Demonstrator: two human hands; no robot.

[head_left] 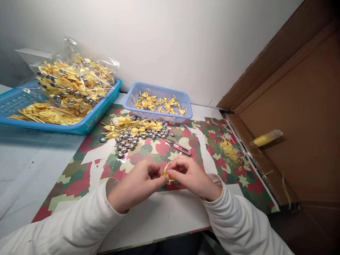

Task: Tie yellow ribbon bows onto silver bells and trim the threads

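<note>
Both hands meet at the front middle of the table over a patterned red, green and cream sheet (148, 150). My left hand (138, 186) and my right hand (191, 177) pinch a small yellow ribbon bow (166, 172) between their fingertips. Most of the bow is hidden by the fingers. Beyond the hands lies a heap of silver beads (132, 140) mixed with loose yellow bows (127, 124) and gold threads. Small red-handled snips (178, 146) lie just beyond my right hand.
A lilac basket (186, 113) with yellow bows stands at the back. A large blue tray (92, 122) at the left holds a plastic bag of bows and beads. Yellow thread scraps (230, 151) lie right, beside a brown cardboard wall (300, 117) and a yellow tube (265, 138).
</note>
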